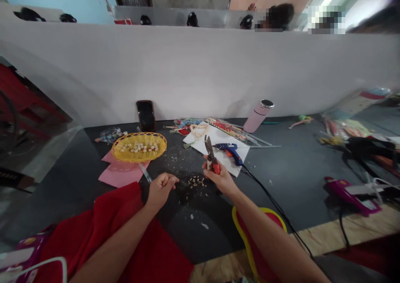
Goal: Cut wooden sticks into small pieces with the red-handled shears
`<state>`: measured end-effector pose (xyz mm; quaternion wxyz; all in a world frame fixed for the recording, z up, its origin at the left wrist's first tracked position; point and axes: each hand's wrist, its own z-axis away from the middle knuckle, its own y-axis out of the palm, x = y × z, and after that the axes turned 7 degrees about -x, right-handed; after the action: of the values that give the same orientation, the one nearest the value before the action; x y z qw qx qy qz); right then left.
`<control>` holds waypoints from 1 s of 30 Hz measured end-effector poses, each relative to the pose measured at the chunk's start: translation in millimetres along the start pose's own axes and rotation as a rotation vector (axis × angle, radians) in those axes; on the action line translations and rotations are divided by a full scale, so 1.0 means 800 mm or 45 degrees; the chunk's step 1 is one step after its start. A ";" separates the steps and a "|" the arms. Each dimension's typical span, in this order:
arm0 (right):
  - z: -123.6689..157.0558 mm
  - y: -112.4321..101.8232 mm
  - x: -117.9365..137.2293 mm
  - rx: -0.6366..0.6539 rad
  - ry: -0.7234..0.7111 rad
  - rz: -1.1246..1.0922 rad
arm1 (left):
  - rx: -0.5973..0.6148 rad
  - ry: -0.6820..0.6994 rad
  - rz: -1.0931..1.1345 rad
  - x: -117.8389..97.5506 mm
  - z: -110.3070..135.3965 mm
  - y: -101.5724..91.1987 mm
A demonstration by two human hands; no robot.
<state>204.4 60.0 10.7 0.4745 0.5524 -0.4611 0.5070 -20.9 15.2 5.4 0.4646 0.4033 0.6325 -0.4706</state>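
Observation:
My right hand [220,179] is closed around a pair of cutting pliers [210,147] with red handles, the dark jaws pointing up and away from me. My left hand [162,187] hovers over the dark table, thumb and fingers pressed together. Whatever those fingers may pinch is too small to make out. Between the two hands lies a little heap of pale cut bits [196,181]. Beyond my left hand, a yellow woven basket [139,160] holds several small whitish pieces. A blue glue gun [229,149] rests on white paper [233,166] just past my right hand.
A phone [146,116] leans on the partition, and a pink bottle [258,116] stands farther right. Pink sheets [125,175] lie under the basket. Red cloth [118,204] covers the front left. A black cord [268,191] runs toward the front edge, past a purple power strip [353,195].

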 end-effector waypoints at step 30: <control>0.005 0.000 0.001 0.041 0.094 0.246 | 0.103 0.032 -0.106 0.010 0.010 0.004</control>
<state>205.2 55.7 11.2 0.4310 0.4939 -0.4863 0.5778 -18.0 8.8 -4.2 0.4200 0.4009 0.6350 -0.5095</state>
